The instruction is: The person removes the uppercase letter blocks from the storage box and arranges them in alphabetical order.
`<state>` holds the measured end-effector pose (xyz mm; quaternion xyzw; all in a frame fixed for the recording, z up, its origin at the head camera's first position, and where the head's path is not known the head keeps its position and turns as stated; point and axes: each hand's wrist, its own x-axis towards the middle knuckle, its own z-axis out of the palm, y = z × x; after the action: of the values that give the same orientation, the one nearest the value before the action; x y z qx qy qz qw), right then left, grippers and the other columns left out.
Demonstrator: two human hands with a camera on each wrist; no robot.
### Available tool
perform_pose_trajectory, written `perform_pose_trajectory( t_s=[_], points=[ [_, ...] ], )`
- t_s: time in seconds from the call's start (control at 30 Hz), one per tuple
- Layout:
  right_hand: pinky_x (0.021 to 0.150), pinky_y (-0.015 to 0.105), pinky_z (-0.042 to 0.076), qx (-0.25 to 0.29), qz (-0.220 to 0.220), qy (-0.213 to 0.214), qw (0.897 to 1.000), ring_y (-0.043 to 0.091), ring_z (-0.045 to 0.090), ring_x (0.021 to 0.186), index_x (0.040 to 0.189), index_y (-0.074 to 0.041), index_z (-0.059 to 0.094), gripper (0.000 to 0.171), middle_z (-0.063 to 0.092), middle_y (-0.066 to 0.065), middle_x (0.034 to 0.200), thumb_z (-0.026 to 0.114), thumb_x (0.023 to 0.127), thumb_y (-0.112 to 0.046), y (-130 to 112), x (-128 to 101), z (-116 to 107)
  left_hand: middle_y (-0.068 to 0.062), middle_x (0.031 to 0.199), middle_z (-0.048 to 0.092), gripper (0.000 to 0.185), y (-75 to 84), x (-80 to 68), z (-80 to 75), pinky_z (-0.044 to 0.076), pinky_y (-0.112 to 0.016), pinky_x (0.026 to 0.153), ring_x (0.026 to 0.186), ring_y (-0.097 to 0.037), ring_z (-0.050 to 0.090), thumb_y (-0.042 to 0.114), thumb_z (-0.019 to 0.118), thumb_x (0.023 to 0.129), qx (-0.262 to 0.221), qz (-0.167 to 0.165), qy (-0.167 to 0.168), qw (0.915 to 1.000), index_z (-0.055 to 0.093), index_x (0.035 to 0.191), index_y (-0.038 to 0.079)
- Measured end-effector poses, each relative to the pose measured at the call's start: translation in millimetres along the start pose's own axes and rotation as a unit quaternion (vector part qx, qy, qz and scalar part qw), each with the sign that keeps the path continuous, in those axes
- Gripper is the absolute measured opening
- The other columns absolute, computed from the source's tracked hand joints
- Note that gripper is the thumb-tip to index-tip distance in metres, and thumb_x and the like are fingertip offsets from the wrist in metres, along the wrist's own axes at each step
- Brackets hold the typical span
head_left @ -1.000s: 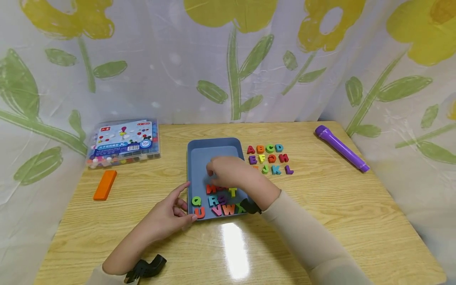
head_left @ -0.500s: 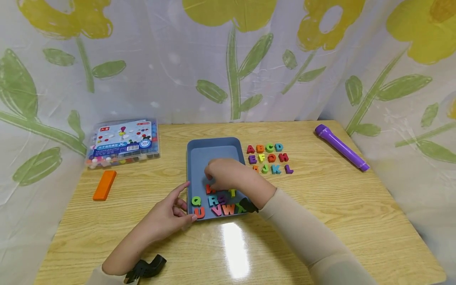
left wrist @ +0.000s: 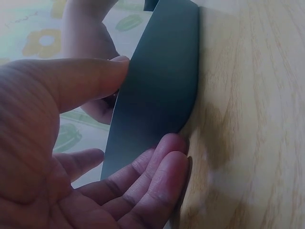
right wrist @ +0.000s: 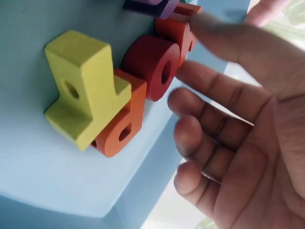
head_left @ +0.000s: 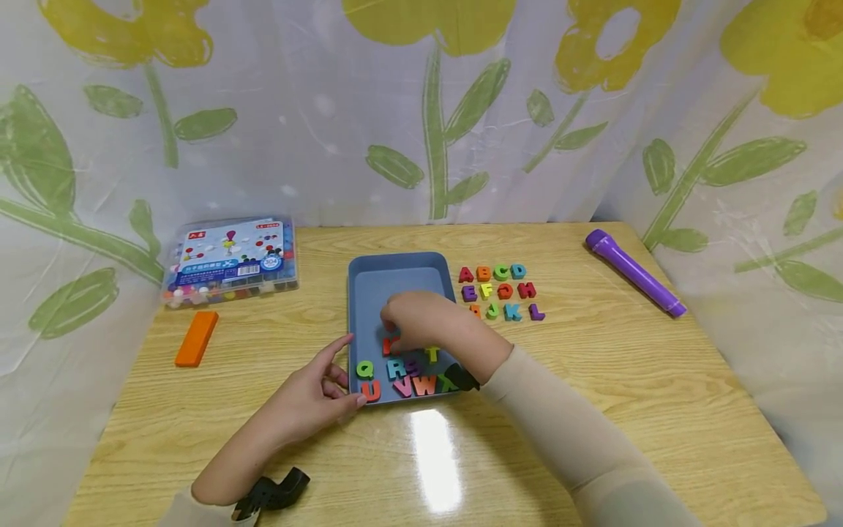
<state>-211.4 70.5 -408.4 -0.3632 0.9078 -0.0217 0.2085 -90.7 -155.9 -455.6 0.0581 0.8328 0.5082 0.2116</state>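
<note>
Over the blue tray (head_left: 369, 293) on the wooden table (head_left: 593, 380), our right hand (head_left: 428, 322) reached among the letter blocks, fingers loosely apart beside a red letter (right wrist: 155, 67), gripping nothing. Our left hand (head_left: 316, 399) rested against the tray's near-left corner, fingers relaxed and touching its rim, just beside the orange U (head_left: 370, 391).

Person wore long beige sleeves on both arms: right sleeve (head_left: 579, 446) was smooth and close-fitting, reached to the wrist; left sleeve (head_left: 181, 512) only showed its cuff at the frame bottom. A black wrist mount (head_left: 273, 494) sat on the left wrist, another black mount (head_left: 459, 380) on the right wrist. Left hand (head_left: 309, 399) and right hand (head_left: 428, 322) were bare, no rings or gloves.
</note>
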Motion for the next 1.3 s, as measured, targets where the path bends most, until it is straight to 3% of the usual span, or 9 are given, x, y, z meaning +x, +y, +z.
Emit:
perform_pose_trajectory(
  t_s=[0.33,0.5,0.67,0.83,1.0,1.1,1.3],
  points=[
    [0.077,0.032,0.055,0.000,0.010,0.005,1.000,0.016,0.062,0.087,0.103,-0.019,0.073,0.019,0.065,-0.005,0.098,0.083,0.098,-0.034,4,3,4,-0.013,0.114,0.067,0.101,-0.4,0.8,0.0,0.060,-0.029,0.074,0.090,-0.018,0.072,0.021,0.089,0.093,-0.001,-0.002,-0.002,1.0000,0.028,0.173,0.018],
    [0.072,0.031,0.055,0.011,0.014,0.007,1.000,0.016,0.063,0.083,0.103,-0.017,0.072,0.019,0.067,-0.003,0.096,0.081,0.100,-0.033,7,3,4,-0.013,0.114,0.067,0.101,-0.2,0.8,0.5,0.060,-0.028,0.074,0.090,-0.018,0.072,0.020,0.089,0.093,-0.003,0.000,-0.002,1.0000,0.028,0.173,0.017],
    [0.075,0.031,0.057,0.021,0.004,0.034,0.999,0.015,0.065,0.084,0.109,-0.016,0.075,0.017,0.072,-0.003,0.102,0.079,0.102,-0.031,11,-3,-9,-0.014,0.113,0.067,0.100,0.4,-0.3,1.2,0.059,-0.028,0.074,0.089,-0.018,0.071,0.020,0.089,0.094,-0.005,0.006,-0.003,1.0000,0.027,0.173,0.016],
    [0.088,0.037,0.058,0.030,-0.002,0.090,0.996,0.019,0.064,0.098,0.111,-0.015,0.075,0.017,0.073,0.005,0.115,0.078,0.101,-0.029,25,-29,-39,-0.014,0.113,0.067,0.100,0.3,-0.1,2.1,0.059,-0.028,0.073,0.089,-0.019,0.071,0.020,0.089,0.094,-0.002,0.006,0.001,1.0000,0.028,0.173,0.015],
    [0.092,0.041,0.058,0.061,0.032,0.137,0.988,0.023,0.065,0.102,0.114,-0.013,0.075,0.018,0.071,0.006,0.115,0.080,0.100,-0.023,54,-70,-58,-0.014,0.114,0.067,0.101,0.4,-0.2,1.6,0.060,-0.028,0.075,0.090,-0.018,0.071,0.021,0.089,0.094,0.005,0.003,0.002,1.0000,0.028,0.173,0.017],
    [0.091,0.042,0.059,0.080,0.066,0.147,0.984,0.024,0.065,0.099,0.116,-0.010,0.075,0.021,0.073,0.005,0.111,0.082,0.099,-0.021,73,-91,-54,-0.013,0.115,0.067,0.101,0.7,-0.4,0.8,0.060,-0.029,0.076,0.090,-0.018,0.071,0.022,0.089,0.093,0.015,-0.001,0.005,0.9999,0.028,0.173,0.019],
    [0.088,0.045,0.060,0.108,0.115,0.110,0.981,0.023,0.067,0.094,0.122,-0.007,0.074,0.024,0.074,0.005,0.108,0.078,0.101,-0.017,103,-118,-24,-0.012,0.114,0.068,0.102,1.1,0.0,1.6,0.060,-0.030,0.078,0.091,-0.018,0.071,0.023,0.090,0.093,0.014,-0.006,0.002,0.9999,0.026,0.174,0.019]
  ],
)
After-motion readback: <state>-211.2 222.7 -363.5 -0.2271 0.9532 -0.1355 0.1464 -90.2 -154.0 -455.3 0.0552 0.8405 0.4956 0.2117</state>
